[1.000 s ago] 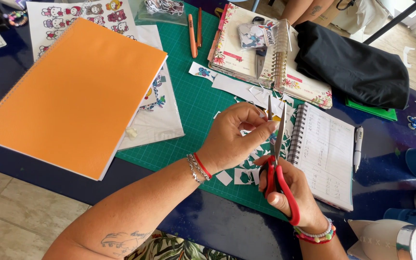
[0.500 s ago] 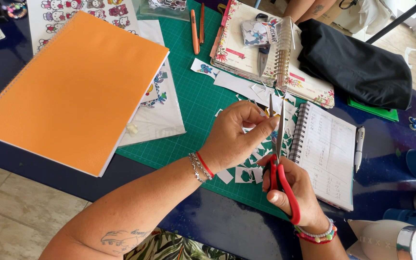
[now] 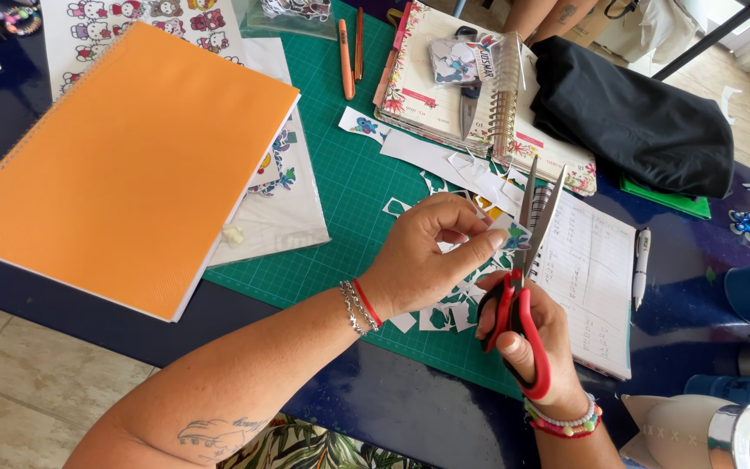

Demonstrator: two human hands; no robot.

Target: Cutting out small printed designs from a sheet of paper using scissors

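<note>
My right hand (image 3: pixel 536 347) sits nearest me at about five o'clock, its fingers threaded through the red handles of the scissors (image 3: pixel 523 260), blades parted in a narrow V pointing to twelve. Just to its ten o'clock, my left hand (image 3: pixel 423 256) pinches a small printed paper cutout (image 3: pixel 508 234) between thumb and forefinger, closed tight on it, the piece sitting right in the blades' mouth. My thumb tip lies very near the blade edge; I judge a quick snip could nick it, or a slipping piece could get its picture clipped. Paper scraps (image 3: pixel 444 313) litter the green cutting mat (image 3: pixel 340 182) beneath. At three o'clock lies an open spiral notebook (image 3: pixel 588 269) with a pen (image 3: pixel 641 260) beside it. Farther, at ten o'clock, an orange notebook (image 3: pixel 123 165) covers sticker sheets (image 3: pixel 279 208); at one o'clock a black cloth (image 3: pixel 635 122) rests on the surface (image 3: pixel 696 252).
</note>
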